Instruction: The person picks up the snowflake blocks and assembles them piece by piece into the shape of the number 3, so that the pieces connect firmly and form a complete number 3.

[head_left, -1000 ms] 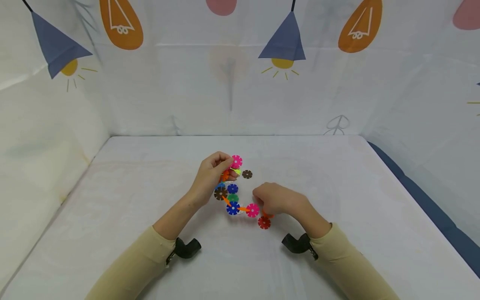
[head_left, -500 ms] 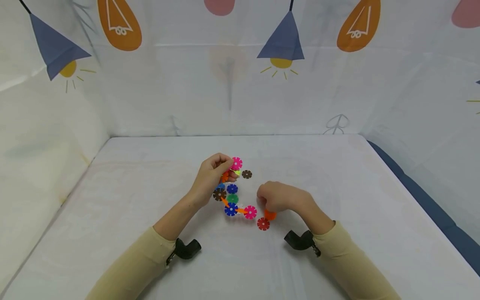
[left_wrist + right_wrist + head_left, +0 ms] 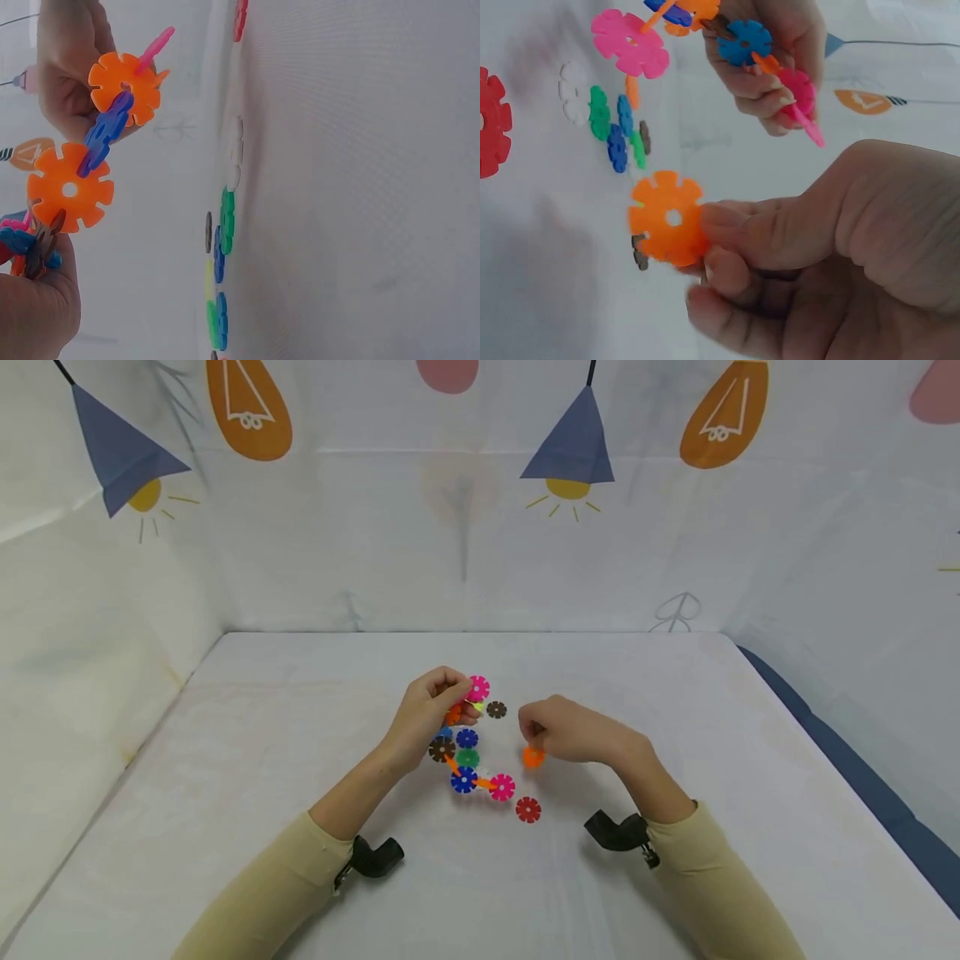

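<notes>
In the head view my left hand [image 3: 423, 714] grips one end of a chain of notched plastic discs. The chain hangs toward me through a brown disc [image 3: 442, 749], a dark blue disc [image 3: 463, 779] and a pink end disc [image 3: 502, 787], with orange discs slotted edge-on between them. Another pink disc [image 3: 477, 687] shows at my left fingertips. To the right, my right hand [image 3: 577, 731] pinches a single orange disc [image 3: 656, 225] between thumb and fingers, apart from the chain. My left fingers partly hide the chain's upper discs.
Loose discs lie on the white table [image 3: 262, 777]: a red one [image 3: 528, 810] nearest me, a green one [image 3: 468, 757], a blue one [image 3: 467, 737], a brown one [image 3: 497, 710] and a white one [image 3: 574, 97]. A printed cloth wall [image 3: 375, 543] stands behind.
My right hand has moved away from me with the orange disc, off from the pink end of the chain and the red disc. The left hand has stayed almost still.
</notes>
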`<move>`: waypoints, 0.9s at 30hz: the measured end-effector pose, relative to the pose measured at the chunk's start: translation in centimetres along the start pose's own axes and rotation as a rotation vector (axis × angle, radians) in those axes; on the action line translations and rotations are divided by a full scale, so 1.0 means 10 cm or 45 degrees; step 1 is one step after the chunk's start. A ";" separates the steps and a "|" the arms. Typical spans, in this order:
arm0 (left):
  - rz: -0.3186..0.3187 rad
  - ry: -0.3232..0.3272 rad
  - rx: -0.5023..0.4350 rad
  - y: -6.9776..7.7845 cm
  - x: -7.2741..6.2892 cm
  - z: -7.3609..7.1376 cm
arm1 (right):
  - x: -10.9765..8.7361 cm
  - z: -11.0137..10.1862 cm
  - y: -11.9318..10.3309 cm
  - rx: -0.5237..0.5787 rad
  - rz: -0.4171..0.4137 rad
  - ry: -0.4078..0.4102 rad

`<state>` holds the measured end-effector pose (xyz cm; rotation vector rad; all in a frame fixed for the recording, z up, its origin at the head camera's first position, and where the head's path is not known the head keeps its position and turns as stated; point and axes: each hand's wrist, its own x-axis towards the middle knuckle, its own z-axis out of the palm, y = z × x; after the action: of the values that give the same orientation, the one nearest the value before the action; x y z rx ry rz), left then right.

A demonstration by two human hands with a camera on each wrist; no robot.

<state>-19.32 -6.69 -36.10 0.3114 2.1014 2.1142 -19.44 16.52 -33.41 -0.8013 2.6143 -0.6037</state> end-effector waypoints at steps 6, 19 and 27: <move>-0.011 -0.001 -0.020 -0.01 0.01 0.01 | 0.01 -0.05 -0.01 0.044 -0.107 0.186; -0.022 -0.038 -0.002 -0.01 0.01 0.04 | -0.03 -0.08 -0.09 0.217 -0.231 0.541; -0.026 -0.056 -0.013 0.01 -0.01 0.06 | -0.01 -0.05 -0.10 0.129 -0.333 0.658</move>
<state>-19.07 -6.17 -36.02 0.3306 2.0598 2.0868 -19.17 15.96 -32.47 -1.0837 2.9147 -1.1398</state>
